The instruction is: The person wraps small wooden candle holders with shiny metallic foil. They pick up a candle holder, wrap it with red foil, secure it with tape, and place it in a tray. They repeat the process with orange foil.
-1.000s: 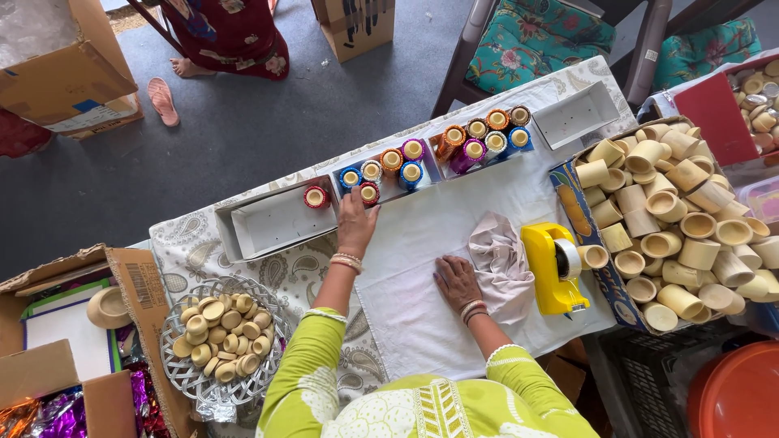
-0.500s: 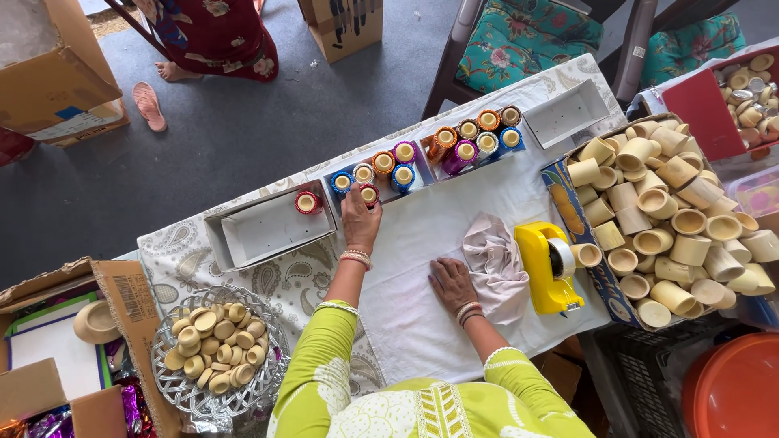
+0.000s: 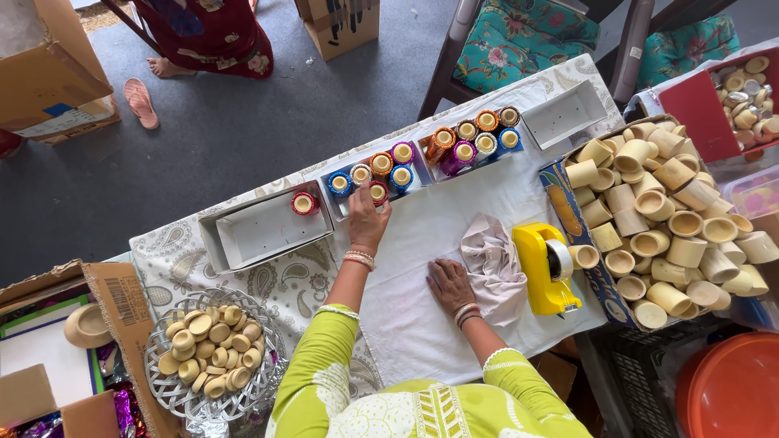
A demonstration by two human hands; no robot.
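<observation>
My hands at a craft table.
My left hand [image 3: 367,219] pinches a small, light, stiff red-wrapped cup [image 3: 378,192] by its rim; my right hand [image 3: 449,284] lies flat and unclenched on the white cloth [image 3: 422,324].

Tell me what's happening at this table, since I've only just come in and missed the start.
A person in a lime-green top works at a cloth-covered table. Their left hand reaches to a small red-wrapped round cup in a white tray of coloured cups. Their right hand rests flat on the white cloth beside a crumpled pale rag. A yellow tape dispenser stands next to it, with a cardboard box of plain tan cups farther right and a wire basket of tan lids at the left.
</observation>
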